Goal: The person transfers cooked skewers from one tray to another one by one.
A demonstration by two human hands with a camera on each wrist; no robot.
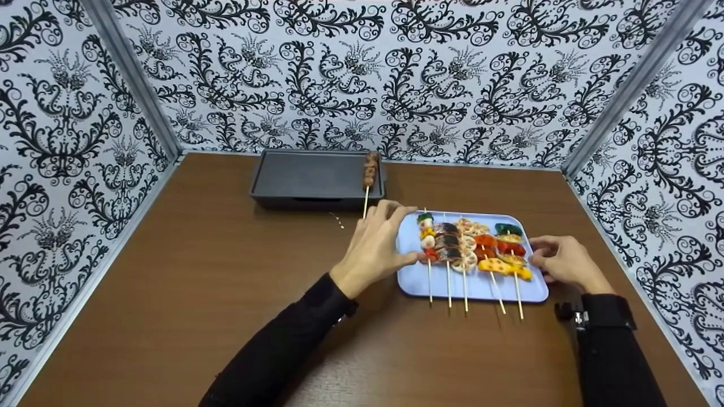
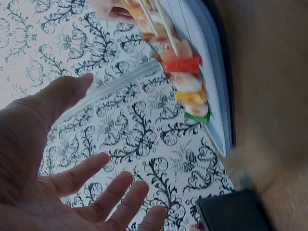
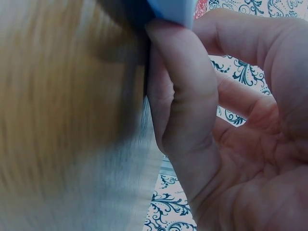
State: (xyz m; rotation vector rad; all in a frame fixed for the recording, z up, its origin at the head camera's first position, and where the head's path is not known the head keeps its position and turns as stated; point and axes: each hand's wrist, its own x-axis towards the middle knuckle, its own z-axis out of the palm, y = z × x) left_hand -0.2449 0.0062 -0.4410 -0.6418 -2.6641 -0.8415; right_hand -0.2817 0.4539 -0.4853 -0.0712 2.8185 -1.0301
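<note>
A pale blue tray [image 1: 416, 282] lies on the table bearing several skewers. They include a colourful vegetable skewer [image 1: 428, 232], a dark-skinned fish skewer [image 1: 448, 241] and a lotus root skewer [image 1: 465, 261]. My left hand [image 1: 373, 243] hovers by the tray's left edge, thumb toward the vegetable skewer. In the left wrist view its fingers are spread, and nothing lies between them and the thumb. At the opposite side, my right hand [image 1: 568, 263] grips the tray's right rim. The right wrist view shows a bent finger [image 3: 187, 77] against the tray's corner [image 3: 173, 9].
Behind and left of the tray stands a dark grey griddle [image 1: 311, 172]. One meat skewer [image 1: 370, 169] lies along its right side, stick overhanging the front. Small white bits [image 1: 337, 220] show on the wooden table [image 1: 186, 271]. Patterned panels [image 1: 362, 73] enclose the table's back and sides.
</note>
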